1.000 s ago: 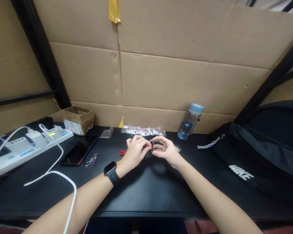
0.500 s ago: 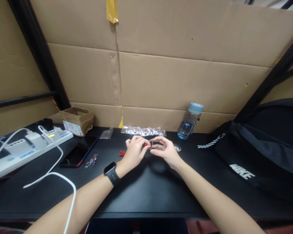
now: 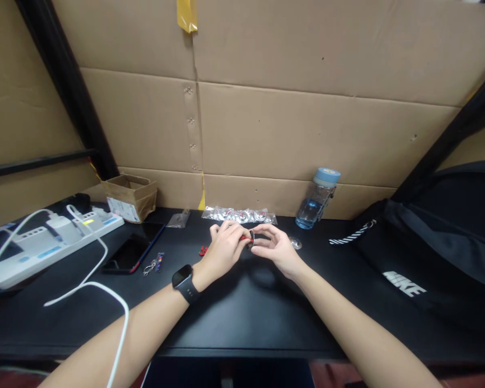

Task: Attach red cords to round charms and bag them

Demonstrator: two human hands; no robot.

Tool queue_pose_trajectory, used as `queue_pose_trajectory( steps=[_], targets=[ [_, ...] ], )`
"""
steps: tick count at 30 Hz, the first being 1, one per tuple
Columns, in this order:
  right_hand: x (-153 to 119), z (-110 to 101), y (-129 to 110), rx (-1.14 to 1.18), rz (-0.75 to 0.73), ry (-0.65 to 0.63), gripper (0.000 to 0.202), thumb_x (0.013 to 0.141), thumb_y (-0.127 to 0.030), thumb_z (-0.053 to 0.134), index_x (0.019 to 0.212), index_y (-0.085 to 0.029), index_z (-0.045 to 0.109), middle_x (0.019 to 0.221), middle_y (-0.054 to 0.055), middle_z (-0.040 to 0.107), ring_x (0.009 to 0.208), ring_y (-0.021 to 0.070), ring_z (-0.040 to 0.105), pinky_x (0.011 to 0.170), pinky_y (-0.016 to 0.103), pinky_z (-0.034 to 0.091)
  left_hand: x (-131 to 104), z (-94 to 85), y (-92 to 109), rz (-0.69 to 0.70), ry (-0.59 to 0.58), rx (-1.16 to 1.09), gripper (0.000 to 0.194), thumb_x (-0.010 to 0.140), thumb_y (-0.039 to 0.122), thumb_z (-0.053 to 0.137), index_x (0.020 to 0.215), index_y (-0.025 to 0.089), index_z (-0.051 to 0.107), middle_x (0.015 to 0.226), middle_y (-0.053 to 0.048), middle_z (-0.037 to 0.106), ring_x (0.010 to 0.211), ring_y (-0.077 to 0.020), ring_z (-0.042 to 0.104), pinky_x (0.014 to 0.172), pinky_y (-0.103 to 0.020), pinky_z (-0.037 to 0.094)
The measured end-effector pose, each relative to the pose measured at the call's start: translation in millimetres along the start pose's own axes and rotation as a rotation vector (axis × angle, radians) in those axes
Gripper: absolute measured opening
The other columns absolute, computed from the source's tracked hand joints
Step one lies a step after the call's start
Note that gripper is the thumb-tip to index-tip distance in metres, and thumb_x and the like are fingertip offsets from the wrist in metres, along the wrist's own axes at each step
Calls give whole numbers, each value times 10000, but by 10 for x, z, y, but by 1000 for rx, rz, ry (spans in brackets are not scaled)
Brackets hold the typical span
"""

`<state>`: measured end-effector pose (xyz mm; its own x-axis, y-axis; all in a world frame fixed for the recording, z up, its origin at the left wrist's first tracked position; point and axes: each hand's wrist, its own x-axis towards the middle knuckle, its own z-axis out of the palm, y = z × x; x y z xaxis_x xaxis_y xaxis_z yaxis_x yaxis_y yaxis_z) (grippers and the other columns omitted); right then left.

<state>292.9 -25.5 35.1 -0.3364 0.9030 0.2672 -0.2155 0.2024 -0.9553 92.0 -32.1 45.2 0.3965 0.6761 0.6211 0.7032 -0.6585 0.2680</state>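
Note:
My left hand (image 3: pixel 226 243), with a dark watch on its wrist, is closed in a pinch on a small red piece (image 3: pixel 243 237). Facing it, my right hand (image 3: pixel 277 249) has thumb and fingers closed on the edge of a small, dark, round disc (image 3: pixel 251 239). The red piece and the disc meet between my fingertips, which partly hide both. More small red pieces (image 3: pixel 203 251) lie on the table just left of my left hand. Behind my right hand sits a clear, shiny round item (image 3: pixel 295 243), partly covered.
Shiny plastic packets (image 3: pixel 239 215) lie along the cardboard wall, with a small clear bag (image 3: pixel 178 219) nearby. A water bottle (image 3: pixel 316 198) and black backpack (image 3: pixel 436 258) stand right. Left are a cardboard box (image 3: pixel 131 196), phone (image 3: pixel 133 250), keychain (image 3: pixel 156 263), power strip (image 3: pixel 56 248) and white cable (image 3: pixel 109 292).
The disc has turned between my fingers, from nearly edge-on to showing more of its dark face. My hands stay in about the same place, and the whole view has shifted slightly.

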Motion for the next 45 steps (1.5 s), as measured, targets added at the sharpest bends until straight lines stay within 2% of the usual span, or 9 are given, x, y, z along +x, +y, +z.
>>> queue_pose_trajectory(
  steps=[9, 19, 26, 31, 35, 37, 40, 45],
  targets=[
    [3, -13, -2, 46, 4, -29, 525, 681, -217, 901, 1140, -268, 650, 1241, 59, 639, 997, 200, 688, 945, 392, 566, 8, -56, 11, 74, 4, 79, 151, 1040, 258, 482, 997, 219, 622, 1034, -59, 725, 1115, -246, 542, 860, -422, 259],
    [10, -11, 15, 46, 3, -24, 535, 670, -205, 907, 1135, -264, 649, 1229, 60, 649, 1003, 205, 698, 953, 392, 574, -18, -16, 85, -7, 35, 42, 153, 1018, 246, 485, 938, 216, 612, 1009, -70, 725, 1105, -259, 549, 857, -430, 270],
    [4, 18, 38, 13, -21, 20, 502, 670, -211, 907, 1108, -248, 665, 1233, 57, 673, 988, 208, 730, 945, 382, 597, -21, 1, 117, -72, 57, -45, 69, 963, 210, 588, 911, 219, 632, 1006, -18, 729, 1047, -219, 568, 848, -411, 259],
    [24, 8, 17, -109, -54, 41, 428, 659, -255, 916, 1033, -221, 710, 1220, 72, 715, 993, 239, 747, 946, 414, 608, -8, 12, 97, -177, 53, -168, 82, 947, 246, 621, 895, 243, 684, 1000, 0, 745, 1060, -225, 590, 890, -404, 299],
    [26, -5, -12, -190, -115, 33, 230, 791, -326, 826, 969, -205, 747, 1159, 80, 748, 990, 242, 751, 936, 413, 612, 3, 73, 25, -290, 42, -387, 106, 939, 313, 628, 918, 259, 718, 1011, -5, 757, 1034, -223, 630, 917, -377, 396],
    [21, -6, -11, -231, -143, 29, 199, 844, -353, 776, 970, -201, 751, 1150, 85, 749, 977, 239, 753, 934, 413, 612, 6, 117, -19, -308, 44, -485, 128, 934, 328, 628, 906, 245, 722, 994, -10, 758, 994, -212, 650, 923, -355, 438],
    [18, -7, -13, -347, -206, 38, 194, 860, -359, 761, 983, -211, 741, 1114, 79, 745, 958, 233, 748, 902, 397, 615, 7, 172, -68, -322, 44, -573, 160, 928, 349, 630, 902, 224, 728, 974, -20, 758, 955, -204, 669, 915, -332, 474],
    [17, -36, -126, -714, -400, 17, 98, 937, -296, 658, 915, -218, 714, 1082, 88, 703, 976, 220, 690, 777, 340, 589, 15, 155, -77, -291, -5, -570, 175, 918, 363, 637, 911, 216, 733, 982, -36, 762, 964, -216, 680, 900, -324, 499]
  ],
)
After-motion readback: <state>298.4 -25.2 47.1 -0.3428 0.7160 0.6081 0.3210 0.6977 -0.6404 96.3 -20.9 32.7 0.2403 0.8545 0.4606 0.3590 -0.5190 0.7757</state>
